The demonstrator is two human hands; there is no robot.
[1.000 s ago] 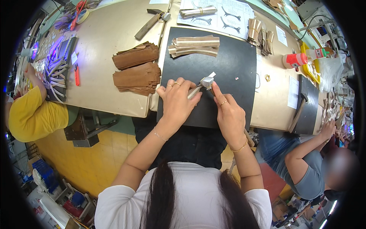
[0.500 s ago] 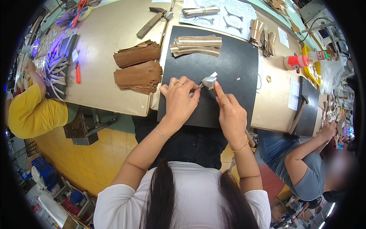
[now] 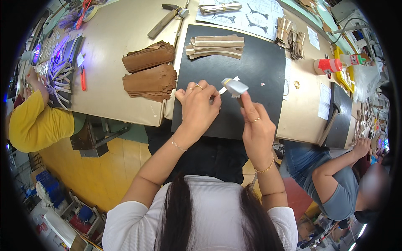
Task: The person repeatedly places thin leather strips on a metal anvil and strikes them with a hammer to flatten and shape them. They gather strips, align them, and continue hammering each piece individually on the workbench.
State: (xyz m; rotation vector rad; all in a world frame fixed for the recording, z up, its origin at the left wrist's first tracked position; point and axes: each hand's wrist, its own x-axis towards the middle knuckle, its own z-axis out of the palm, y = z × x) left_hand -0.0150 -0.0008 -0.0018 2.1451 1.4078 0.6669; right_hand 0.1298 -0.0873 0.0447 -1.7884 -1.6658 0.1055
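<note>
- The left forearm (image 3: 161, 163) reaches forward and inward, and the left grip (image 3: 197, 106) lies palm down, low over the black mat (image 3: 259, 62), knuckles raised and fingers bent.
- The left grip has its index finger and thumb drawn together on the near end of a white strip (image 3: 222, 90); the fingertips are partly hidden by the bent fingers.
- The white strip runs from the left grip forward and to the right, passing out of sight behind the head of a hammer (image 3: 238, 88); whether the metal touches it cannot be told.
- The right forearm (image 3: 268, 184) comes up on the other side, nearly straight ahead, with the back of the right grip (image 3: 258, 129) facing up.
- The right grip is wrapped round the handle of the hammer, index finger stretched along it toward the head, which sits just beyond that fingertip, ahead and to the left, between the two grips.
- Ahead of the left grip, well apart from it, a stack of brown and white strips (image 3: 215, 52) rests on the mat.
- To the left of the left grip, two piles of brown pieces (image 3: 149, 83) lie on the desk (image 3: 104, 54), with a second hammer (image 3: 163, 24) farther off.
- Ahead and to the right of the right grip, beyond the mat, are bundled strips (image 3: 297, 44) and a red bottle (image 3: 326, 66).
</note>
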